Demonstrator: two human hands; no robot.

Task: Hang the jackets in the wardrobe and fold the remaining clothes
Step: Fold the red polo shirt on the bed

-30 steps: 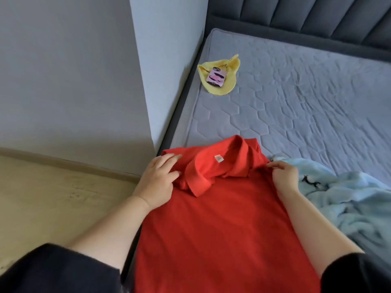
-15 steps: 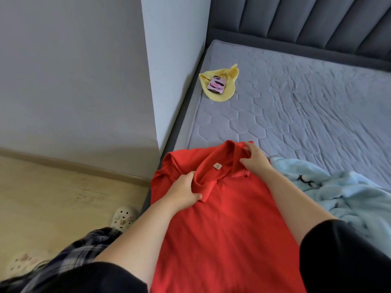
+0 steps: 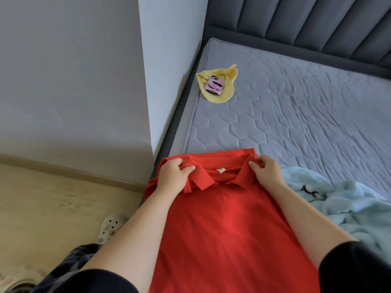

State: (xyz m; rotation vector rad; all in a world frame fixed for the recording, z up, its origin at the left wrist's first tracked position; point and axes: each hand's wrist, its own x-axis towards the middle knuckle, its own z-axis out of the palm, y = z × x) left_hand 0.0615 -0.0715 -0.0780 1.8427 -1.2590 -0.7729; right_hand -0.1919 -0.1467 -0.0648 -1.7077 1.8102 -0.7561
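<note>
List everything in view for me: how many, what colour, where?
red polo shirt: one, red, spread on the near edge of the mattress
fleece garment: one, light blue, crumpled right of the shirt
cloth: one, yellow, on the mattress near the wall
phone: one, pink case, on the cloth
mattress: one, grey, under the clothes
headboard: one, dark grey, far end
clog: one, white, on the wooden floor
left hand: one, fingers gripping the collar
right hand: one, fingers pinching the collar's other side

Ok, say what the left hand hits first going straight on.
The left hand grips the red polo shirt; beyond it lies only bare mattress, then probably the yellow cloth, though depth is unclear.
</note>
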